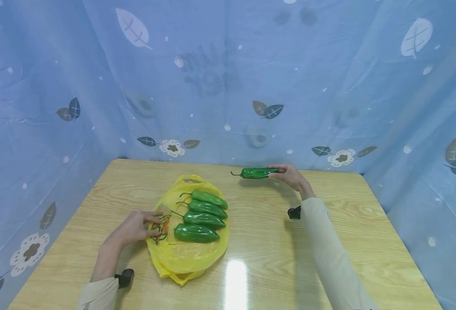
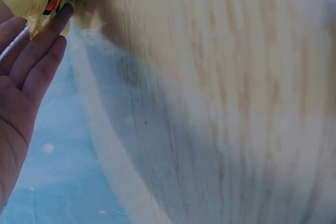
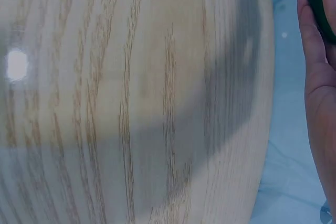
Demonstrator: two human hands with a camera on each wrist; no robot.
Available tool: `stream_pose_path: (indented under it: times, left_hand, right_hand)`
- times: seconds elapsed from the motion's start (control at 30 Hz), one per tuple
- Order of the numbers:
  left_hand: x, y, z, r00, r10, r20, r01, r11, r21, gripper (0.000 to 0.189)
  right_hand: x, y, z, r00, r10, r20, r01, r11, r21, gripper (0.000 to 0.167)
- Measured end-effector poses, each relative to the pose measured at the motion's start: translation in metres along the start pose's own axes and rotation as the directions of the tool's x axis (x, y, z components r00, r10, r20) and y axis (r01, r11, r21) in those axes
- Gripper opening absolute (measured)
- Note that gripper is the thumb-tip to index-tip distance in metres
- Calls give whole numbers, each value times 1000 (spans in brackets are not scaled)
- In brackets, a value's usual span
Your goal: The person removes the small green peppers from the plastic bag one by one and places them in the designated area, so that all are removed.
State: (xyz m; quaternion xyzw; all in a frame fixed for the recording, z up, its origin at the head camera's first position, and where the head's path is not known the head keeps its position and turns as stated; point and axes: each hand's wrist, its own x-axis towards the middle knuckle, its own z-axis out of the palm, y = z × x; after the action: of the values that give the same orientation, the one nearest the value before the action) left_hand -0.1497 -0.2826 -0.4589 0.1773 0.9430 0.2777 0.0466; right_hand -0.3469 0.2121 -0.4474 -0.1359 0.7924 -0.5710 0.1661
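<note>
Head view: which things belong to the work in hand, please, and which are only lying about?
Likely part of the work:
- green pepper, held by the right hand
- four green peppers, lying on the bag
- yellow bag, touched by the left hand

Only surroundings:
- wooden table
- blue patterned curtain

- No words or numbers can be read.
- The print (image 1: 166,226) on the yellow bag (image 1: 208,258) is unclear.
- Dark marks (image 1: 86,305) on the left sleeve (image 1: 102,292) are too tiny.
</note>
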Motion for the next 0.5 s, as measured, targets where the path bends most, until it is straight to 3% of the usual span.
stream_pose_path:
  times: [0.5]
  left_hand:
    - [0,0,1,1000,-29,0,29,999,-31,30]
  right_hand:
    - [6,10,4,1000,19,-20,-19,1000,-8,47]
